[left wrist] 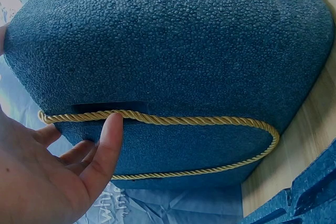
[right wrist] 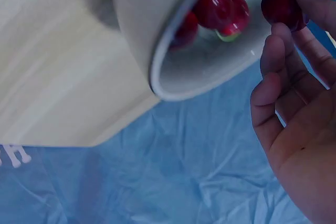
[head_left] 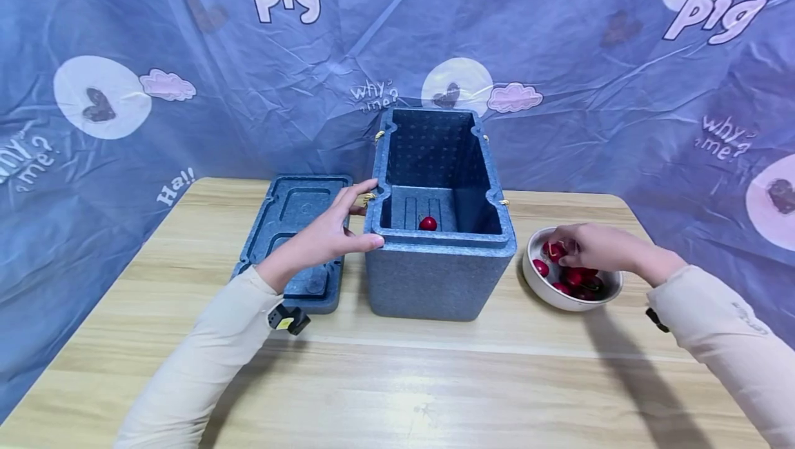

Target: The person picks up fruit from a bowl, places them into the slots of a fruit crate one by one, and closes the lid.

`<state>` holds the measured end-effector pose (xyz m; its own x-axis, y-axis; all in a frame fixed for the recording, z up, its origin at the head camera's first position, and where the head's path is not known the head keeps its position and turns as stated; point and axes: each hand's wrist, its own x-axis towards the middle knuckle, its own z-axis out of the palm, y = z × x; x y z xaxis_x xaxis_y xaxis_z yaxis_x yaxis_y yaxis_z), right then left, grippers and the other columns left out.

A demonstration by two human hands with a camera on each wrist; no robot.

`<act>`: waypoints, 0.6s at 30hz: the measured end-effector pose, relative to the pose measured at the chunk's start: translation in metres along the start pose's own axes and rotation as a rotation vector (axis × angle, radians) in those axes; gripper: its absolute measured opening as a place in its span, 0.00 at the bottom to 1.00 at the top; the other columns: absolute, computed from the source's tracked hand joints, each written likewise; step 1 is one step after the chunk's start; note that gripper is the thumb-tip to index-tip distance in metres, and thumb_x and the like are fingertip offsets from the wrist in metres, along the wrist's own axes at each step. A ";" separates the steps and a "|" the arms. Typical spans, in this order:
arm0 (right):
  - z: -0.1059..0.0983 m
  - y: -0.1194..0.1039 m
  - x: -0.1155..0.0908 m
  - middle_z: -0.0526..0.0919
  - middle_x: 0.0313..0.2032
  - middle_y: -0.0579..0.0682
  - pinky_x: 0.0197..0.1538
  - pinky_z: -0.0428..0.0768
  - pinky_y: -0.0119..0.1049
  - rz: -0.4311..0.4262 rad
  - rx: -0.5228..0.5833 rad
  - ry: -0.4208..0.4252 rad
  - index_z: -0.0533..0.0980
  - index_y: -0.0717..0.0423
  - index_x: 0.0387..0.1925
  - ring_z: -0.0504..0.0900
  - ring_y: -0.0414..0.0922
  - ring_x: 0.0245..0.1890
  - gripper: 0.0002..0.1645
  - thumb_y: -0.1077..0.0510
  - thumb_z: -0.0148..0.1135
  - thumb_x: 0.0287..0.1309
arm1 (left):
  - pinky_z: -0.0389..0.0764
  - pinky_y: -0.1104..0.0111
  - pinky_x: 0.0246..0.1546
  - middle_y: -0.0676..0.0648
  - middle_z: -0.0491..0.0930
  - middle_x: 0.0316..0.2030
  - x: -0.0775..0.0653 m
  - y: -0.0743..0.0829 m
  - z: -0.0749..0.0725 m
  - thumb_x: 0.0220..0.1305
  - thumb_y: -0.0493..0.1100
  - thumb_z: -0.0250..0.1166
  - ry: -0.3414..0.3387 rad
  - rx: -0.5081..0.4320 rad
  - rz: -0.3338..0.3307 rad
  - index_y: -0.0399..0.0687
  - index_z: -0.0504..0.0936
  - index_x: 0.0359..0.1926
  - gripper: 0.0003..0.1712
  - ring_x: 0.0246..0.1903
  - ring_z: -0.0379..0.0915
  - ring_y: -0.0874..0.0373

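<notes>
A deep blue foam box (head_left: 435, 283) stands on the table with one red cherry (head_left: 428, 223) on its floor. Against the box's left side, my left hand (head_left: 328, 232) has its thumb at the front rim corner and its fingers stretched toward the back. In the left wrist view a gold twisted rope (left wrist: 210, 121) runs along that side, beside the fingers. My right hand (head_left: 596, 247) is over a white bowl (head_left: 571, 303) of several cherries. Between thumb and fingertips it pinches a dark red cherry (right wrist: 280, 4), clearest in the right wrist view.
The blue foam lid (head_left: 297, 218) lies on the table left of the box, behind the left forearm. A wooden table (head_left: 397, 380) carries everything. Behind it hangs a blue printed cloth (head_left: 348, 42).
</notes>
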<state>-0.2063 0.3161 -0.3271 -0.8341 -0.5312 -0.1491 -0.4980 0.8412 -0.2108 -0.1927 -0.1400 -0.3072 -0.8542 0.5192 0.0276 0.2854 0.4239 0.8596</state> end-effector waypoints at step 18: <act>-0.069 -0.005 -0.022 0.76 0.26 0.40 0.29 0.70 0.29 0.049 -0.016 0.270 0.77 0.52 0.42 0.70 0.27 0.25 0.14 0.62 0.68 0.53 | 0.75 0.56 0.50 0.48 0.42 0.74 0.000 0.001 0.000 0.54 0.64 0.66 -0.005 0.008 -0.007 0.69 0.46 0.75 0.53 0.68 0.56 0.46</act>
<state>-0.2015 0.3303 -0.2565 -0.8891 -0.4456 0.1047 -0.4577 0.8677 -0.1939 -0.1923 -0.1399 -0.3063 -0.8539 0.5201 0.0193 0.2831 0.4332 0.8557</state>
